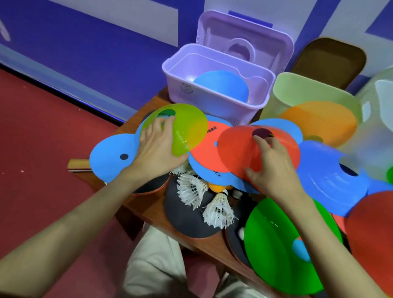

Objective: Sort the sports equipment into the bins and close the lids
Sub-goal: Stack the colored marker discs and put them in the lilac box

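Head camera shows sorting underway: left hand (158,143) grips a yellow cone (180,129), right hand (274,164) grips a red cone (248,148); next, probably drop them into bins (215,75) at 12 o'clock.

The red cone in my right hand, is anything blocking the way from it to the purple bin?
Nothing visible does. The right hand holds the red cone above the pile, and the purple bin just beyond stands open, lid up, with only a blue cone inside.
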The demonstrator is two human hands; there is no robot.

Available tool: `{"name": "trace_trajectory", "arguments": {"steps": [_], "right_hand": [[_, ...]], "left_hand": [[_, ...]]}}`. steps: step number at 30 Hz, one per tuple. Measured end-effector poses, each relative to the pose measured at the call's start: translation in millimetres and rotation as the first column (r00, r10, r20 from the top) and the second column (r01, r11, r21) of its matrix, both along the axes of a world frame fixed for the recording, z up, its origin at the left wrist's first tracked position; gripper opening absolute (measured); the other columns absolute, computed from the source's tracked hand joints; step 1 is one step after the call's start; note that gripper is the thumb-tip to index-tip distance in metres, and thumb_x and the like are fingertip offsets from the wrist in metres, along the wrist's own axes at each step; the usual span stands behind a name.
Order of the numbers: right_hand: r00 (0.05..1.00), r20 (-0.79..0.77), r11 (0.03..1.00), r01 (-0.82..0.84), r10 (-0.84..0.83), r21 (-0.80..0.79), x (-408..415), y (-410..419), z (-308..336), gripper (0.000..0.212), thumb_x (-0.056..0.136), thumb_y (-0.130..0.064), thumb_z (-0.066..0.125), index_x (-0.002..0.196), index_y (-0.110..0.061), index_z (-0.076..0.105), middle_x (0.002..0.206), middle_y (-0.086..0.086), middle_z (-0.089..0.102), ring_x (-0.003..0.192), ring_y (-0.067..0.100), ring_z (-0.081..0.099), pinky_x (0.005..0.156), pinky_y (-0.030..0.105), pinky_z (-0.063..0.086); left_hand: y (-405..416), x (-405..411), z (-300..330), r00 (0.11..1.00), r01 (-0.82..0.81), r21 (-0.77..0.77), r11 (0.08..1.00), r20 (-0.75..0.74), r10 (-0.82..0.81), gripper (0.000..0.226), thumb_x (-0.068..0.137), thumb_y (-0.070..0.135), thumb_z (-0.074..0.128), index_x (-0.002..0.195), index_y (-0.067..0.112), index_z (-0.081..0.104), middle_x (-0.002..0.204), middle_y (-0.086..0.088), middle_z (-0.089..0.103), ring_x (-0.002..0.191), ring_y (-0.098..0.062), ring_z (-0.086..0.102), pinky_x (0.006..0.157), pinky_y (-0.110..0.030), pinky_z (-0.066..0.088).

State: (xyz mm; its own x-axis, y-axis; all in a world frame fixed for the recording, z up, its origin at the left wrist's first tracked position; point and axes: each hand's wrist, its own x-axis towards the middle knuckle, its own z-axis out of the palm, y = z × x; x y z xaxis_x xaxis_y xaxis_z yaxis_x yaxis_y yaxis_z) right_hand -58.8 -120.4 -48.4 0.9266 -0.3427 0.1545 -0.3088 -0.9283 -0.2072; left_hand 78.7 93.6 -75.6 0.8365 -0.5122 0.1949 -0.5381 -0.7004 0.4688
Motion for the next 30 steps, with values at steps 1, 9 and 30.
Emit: {"name": "trace_trajectory", "arguments": {"steps": [1,9,30], "right_hand": [[1.0,-0.018,1.0,0.0,-0.001,-0.021,1,1,-1,0.079,0.07,-0.021,0.074,0.139,-0.004,0.039,0.122,0.021,0.048,0.109,0.041,0.048,0.093,0.046,0.043],[0.998,-0.058,0.996,-0.042,0.037,-0.084,5,9,5,0.111,0.054,-0.043,0.082,0.145,-0.01,0.029,0.117,0.021,0.041,0.106,0.038,0.043,0.092,0.041,0.041],[0.588,0.589,0.662,-0.117,-0.555,0.741,-15,14,45,0.021,0.101,-0.019,0.034,0.092,-0.019,0.053,0.083,-0.014,0.053,0.075,-0.002,0.044,0.071,0.022,0.037]], "left_hand": [[0,1,-1,1.0,0.015,-0.003,1.0,-0.005,-0.015,0.093,0.073,0.04,0.074,0.146,0.008,0.025,0.142,-0.014,0.034,0.137,-0.032,0.027,0.114,-0.048,0.021],[2,8,0,0.997,0.071,0.109,0.992,0.009,-0.072,0.097,0.07,0.027,0.079,0.149,0.013,0.023,0.143,-0.012,0.032,0.138,-0.032,0.027,0.117,-0.053,0.011],[-24,-14,77,0.928,-0.202,-0.805,0.559,-0.34,-0.155,0.026,0.103,0.038,0.031,0.111,0.022,0.05,0.102,0.01,0.059,0.097,0.005,0.057,0.098,-0.023,0.044]]}}
